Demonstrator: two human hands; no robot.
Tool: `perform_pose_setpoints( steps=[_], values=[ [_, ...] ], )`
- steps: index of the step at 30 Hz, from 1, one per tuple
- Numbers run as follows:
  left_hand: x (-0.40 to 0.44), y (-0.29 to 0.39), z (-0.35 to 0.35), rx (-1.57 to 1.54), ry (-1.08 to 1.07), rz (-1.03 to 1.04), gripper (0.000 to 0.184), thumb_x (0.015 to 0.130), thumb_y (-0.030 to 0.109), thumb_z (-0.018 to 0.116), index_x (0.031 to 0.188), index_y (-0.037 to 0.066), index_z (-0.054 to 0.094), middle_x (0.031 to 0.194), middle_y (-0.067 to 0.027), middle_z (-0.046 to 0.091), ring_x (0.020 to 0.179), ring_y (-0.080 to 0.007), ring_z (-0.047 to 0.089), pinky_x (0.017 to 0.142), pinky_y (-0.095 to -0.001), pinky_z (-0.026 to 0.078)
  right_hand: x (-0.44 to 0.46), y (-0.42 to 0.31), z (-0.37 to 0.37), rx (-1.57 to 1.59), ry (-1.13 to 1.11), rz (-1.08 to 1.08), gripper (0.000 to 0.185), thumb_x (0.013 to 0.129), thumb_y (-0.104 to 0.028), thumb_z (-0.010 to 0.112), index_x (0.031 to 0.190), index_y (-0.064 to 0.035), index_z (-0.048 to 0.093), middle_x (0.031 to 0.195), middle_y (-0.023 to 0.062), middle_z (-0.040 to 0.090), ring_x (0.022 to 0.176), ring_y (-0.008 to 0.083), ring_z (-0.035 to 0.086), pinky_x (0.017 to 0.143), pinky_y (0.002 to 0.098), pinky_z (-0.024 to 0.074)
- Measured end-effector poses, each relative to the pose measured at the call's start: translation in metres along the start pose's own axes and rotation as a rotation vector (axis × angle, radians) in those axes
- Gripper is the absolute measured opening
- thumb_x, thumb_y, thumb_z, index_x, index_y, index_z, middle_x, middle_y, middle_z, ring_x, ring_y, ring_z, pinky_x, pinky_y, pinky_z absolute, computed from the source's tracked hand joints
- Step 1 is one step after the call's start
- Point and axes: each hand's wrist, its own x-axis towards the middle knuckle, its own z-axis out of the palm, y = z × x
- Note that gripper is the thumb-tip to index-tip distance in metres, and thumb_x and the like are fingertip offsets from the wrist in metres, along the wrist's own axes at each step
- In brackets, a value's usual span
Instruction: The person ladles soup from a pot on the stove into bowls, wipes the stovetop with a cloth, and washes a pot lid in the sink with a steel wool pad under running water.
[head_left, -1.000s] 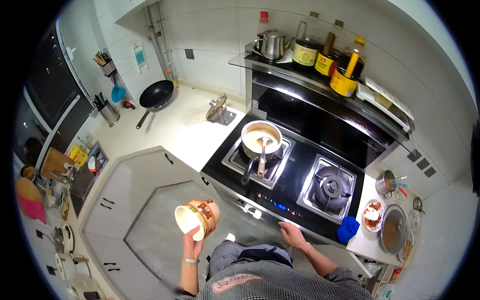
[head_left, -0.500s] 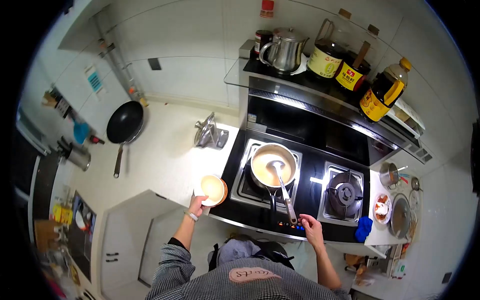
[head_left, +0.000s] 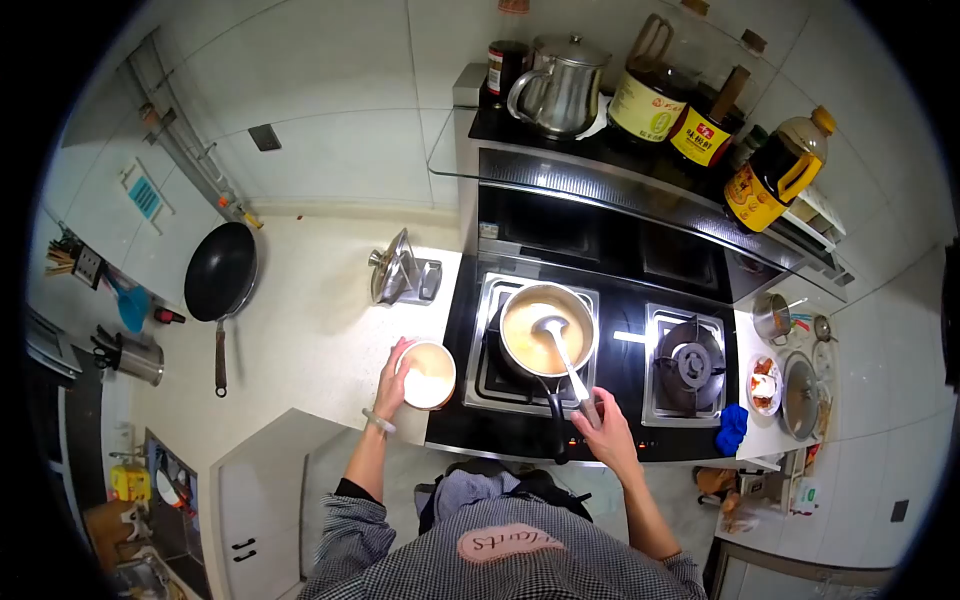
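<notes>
My left hand [head_left: 391, 384] is closed around the left side of a bowl [head_left: 428, 376] with pale, milky liquid in it, at the counter's edge left of the stove. My right hand [head_left: 608, 430] has its fingers on the handle end of a metal ladle [head_left: 566, 362]. The ladle's head rests in the light brown liquid of a saucepan [head_left: 592, 330], which stands on the left burner. Toward me points the pan's black handle [head_left: 557, 425], just left of my right hand. Part of my right-hand grip is hidden by the fingers.
A black frying pan [head_left: 221, 268] lies on the left counter, near a lid in a metal stand [head_left: 405, 275]. Right of the saucepan is another burner [head_left: 691, 366], with a blue cloth [head_left: 731, 428] beside it. Sauce bottles [head_left: 648, 105] and a steel kettle [head_left: 565, 90] line the hood top.
My right hand has moved from beside the ladle handle onto its end. My left hand still holds the bowl. The view has shifted slightly.
</notes>
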Motion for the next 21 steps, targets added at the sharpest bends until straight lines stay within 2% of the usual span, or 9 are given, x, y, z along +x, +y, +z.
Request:
perform_pose_setpoints(
  steps=[2, 4, 5, 7, 11, 13, 14, 18, 21],
  values=[
    [0.000, 0.038, -0.003, -0.041, 0.036, 0.015, 0.042, 0.095, 0.026, 0.044, 0.129, 0.002, 0.049, 0.140, -0.0163, 0.041, 0.135, -0.0309, 0.029, 0.112, -0.0376, 0.021, 0.004, -0.006, 0.003, -0.186, 0.041, -0.078, 0.057, 0.076, -0.020, 0.071, 0.122, -0.0020, 0.042, 0.103, 0.0235, 0.055, 0.089, 0.0384, 0.058, 0.078, 0.0440, 0.0476],
    [-0.003, 0.071, -0.008, -0.184, 0.149, 0.014, 0.045, 0.096, 0.026, 0.045, 0.131, -0.001, 0.044, 0.136, -0.0145, 0.045, 0.128, -0.0275, 0.038, 0.108, -0.0356, 0.028, 0.006, 0.000, 0.006, -0.221, 0.072, -0.087, 0.050, 0.076, -0.016, 0.069, 0.117, -0.0015, 0.044, 0.098, 0.0219, 0.057, 0.088, 0.0378, 0.059, 0.076, 0.0439, 0.0478],
    [-0.002, 0.063, -0.013, -0.183, 0.152, 0.012, 0.045, 0.096, 0.026, 0.045, 0.131, -0.001, 0.044, 0.136, -0.0145, 0.045, 0.128, -0.0275, 0.038, 0.108, -0.0356, 0.028, 0.008, 0.004, 0.007, -0.253, 0.112, -0.095, 0.043, 0.077, -0.013, 0.068, 0.112, -0.0010, 0.046, 0.094, 0.0204, 0.059, 0.086, 0.0371, 0.060, 0.073, 0.0438, 0.0480],
    [-0.001, 0.030, -0.032, -0.335, 0.522, -0.131, 0.048, 0.096, 0.027, 0.044, 0.136, 0.000, 0.036, 0.132, -0.0149, 0.047, 0.125, -0.0265, 0.042, 0.106, -0.0351, 0.033, 0.009, 0.011, 0.009, -0.292, 0.101, -0.132, 0.040, 0.078, -0.011, 0.064, 0.111, -0.0004, 0.044, 0.096, 0.0227, 0.056, 0.087, 0.0412, 0.058, 0.073, 0.0471, 0.0473],
    [0.005, -0.077, -0.070, -0.349, 0.596, -0.115, 0.049, 0.097, 0.024, 0.043, 0.138, 0.001, 0.031, 0.130, -0.0165, 0.047, 0.122, -0.0268, 0.045, 0.101, -0.0377, 0.039, 0.009, 0.005, 0.004, -0.378, 0.108, -0.157, 0.029, 0.082, -0.008, 0.058, 0.107, 0.0000, 0.045, 0.096, 0.0254, 0.056, 0.086, 0.0459, 0.057, 0.073, 0.0509, 0.0472],
    [0.005, -0.112, -0.070, -0.553, 0.696, -0.273, 0.046, 0.095, 0.019, 0.043, 0.137, 0.002, 0.033, 0.130, -0.0165, 0.047, 0.118, -0.0279, 0.049, 0.098, -0.0403, 0.044, 0.012, 0.004, -0.004, -0.399, 0.124, -0.138, 0.027, 0.083, -0.009, 0.059, 0.106, 0.0008, 0.049, 0.091, 0.0255, 0.059, 0.084, 0.0451, 0.058, 0.072, 0.0495, 0.0473],
    [0.005, -0.118, -0.065, -0.558, 0.757, -0.332, 0.043, 0.095, 0.020, 0.044, 0.135, 0.007, 0.036, 0.127, -0.0130, 0.050, 0.111, -0.0253, 0.055, 0.085, -0.0377, 0.051, 0.013, 0.004, -0.008, -0.419, 0.127, -0.125, 0.025, 0.083, -0.010, 0.059, 0.105, 0.0015, 0.053, 0.087, 0.0257, 0.062, 0.082, 0.0444, 0.060, 0.071, 0.0481, 0.0474],
    [-0.001, -0.139, -0.057, -0.586, 0.789, -0.379, 0.044, 0.094, 0.020, 0.049, 0.134, 0.008, 0.037, 0.125, -0.0123, 0.052, 0.108, -0.0245, 0.056, 0.085, -0.0376, 0.051, 0.013, -0.029, -0.036, -0.486, -0.004, -0.052, 0.025, 0.084, -0.014, 0.059, 0.102, 0.0032, 0.058, 0.080, 0.0252, 0.063, 0.077, 0.0429, 0.061, 0.067, 0.0452, 0.0483],
    [-0.011, -0.113, -0.046, -0.593, 0.867, -0.376, 0.041, 0.090, 0.019, 0.056, 0.123, -0.002, 0.043, 0.123, -0.0147, 0.051, 0.102, -0.0262, 0.057, 0.084, -0.0375, 0.051, 0.011, -0.036, -0.047, -0.457, -0.063, -0.082, 0.026, 0.084, -0.014, 0.061, 0.102, 0.0035, 0.059, 0.078, 0.0248, 0.062, 0.075, 0.0413, 0.062, 0.066, 0.0439, 0.0480]
  ],
)
